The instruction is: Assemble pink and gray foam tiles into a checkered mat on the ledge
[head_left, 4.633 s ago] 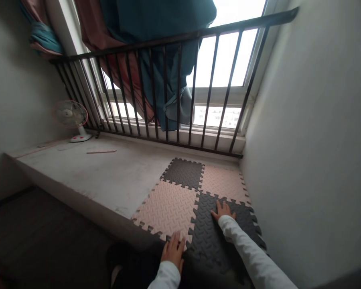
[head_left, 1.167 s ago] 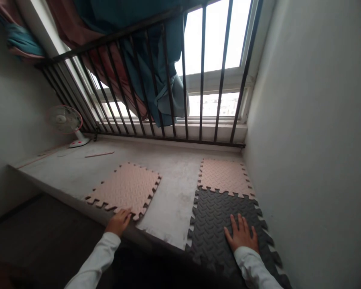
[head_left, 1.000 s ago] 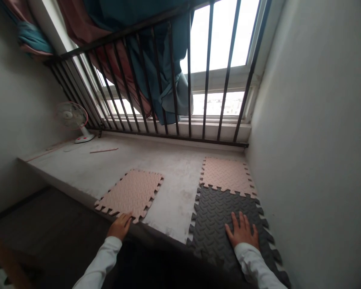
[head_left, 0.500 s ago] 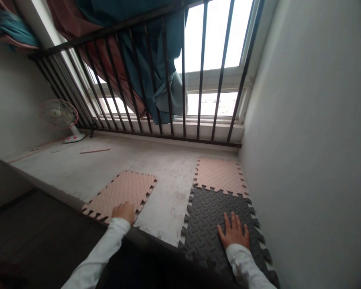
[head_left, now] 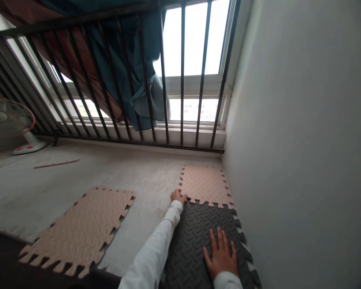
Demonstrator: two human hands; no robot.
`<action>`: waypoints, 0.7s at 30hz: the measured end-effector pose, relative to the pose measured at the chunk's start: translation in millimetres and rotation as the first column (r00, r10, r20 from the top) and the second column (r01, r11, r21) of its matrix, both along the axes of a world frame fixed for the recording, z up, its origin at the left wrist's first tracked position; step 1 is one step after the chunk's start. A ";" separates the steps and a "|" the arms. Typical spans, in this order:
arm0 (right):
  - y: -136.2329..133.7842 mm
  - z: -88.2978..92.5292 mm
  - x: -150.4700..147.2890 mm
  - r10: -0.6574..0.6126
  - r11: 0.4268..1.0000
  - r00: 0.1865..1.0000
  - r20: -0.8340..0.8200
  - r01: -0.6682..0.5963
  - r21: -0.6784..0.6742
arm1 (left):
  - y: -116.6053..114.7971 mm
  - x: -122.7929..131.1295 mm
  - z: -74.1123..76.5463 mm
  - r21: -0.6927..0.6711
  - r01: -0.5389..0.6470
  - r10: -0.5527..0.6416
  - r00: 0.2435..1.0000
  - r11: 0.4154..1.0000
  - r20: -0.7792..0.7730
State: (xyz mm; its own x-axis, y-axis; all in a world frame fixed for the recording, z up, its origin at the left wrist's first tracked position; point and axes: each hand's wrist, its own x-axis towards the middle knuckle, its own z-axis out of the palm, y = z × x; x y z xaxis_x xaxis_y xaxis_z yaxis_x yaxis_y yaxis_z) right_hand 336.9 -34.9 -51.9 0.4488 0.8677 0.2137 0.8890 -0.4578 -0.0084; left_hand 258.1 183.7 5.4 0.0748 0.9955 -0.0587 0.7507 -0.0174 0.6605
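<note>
Way over at the upper left there's a little desk fan (head_left: 6,118) with a white base, sitting on a concrete ledge (head_left: 87,176), and a thin wooden strip (head_left: 56,163) lying just right of it. Lower left, a peach foam puzzle tile (head_left: 78,233) sits on the concrete on its own, long axis running diagonally up to the right, with toothed edges and a pebbly tread pattern. It's well away from both hands, though the left hand is closer.

Toward the middle, the left hand (head_left: 178,196) reaches in on a white sleeve (head_left: 152,245), fingers curled and bunched at the lower left corner of a second peach tile (head_left: 205,186). Can't tell if they're pinching it or just touching it. That tile meets a dark grey foam mat (head_left: 195,245) along a toothed seam, and the two form a strip running lengthwise toward the window. The right hand (head_left: 221,257) lies flat on the grey mat, fingers spread. Far right, the mat's edge runs just beside a plain white wall (head_left: 301,120).
</note>
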 end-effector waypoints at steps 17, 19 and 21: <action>9.9 9.6 1.8 -0.036 0.997 0.999 0.024 0.037 -0.064 | 15.1 -304.8 114.8 0.160 -0.597 0.338 0.632 0.786 0.697; 10.5 14.1 1.1 -0.040 0.994 0.999 0.023 0.043 -0.102 | -5.3 -373.5 114.8 0.211 -0.683 0.563 0.708 0.699 0.426; 11.3 17.9 0.8 -0.054 0.990 0.998 0.028 0.057 -0.130 | -28.4 -422.5 112.5 0.274 -0.770 0.759 0.629 0.576 0.169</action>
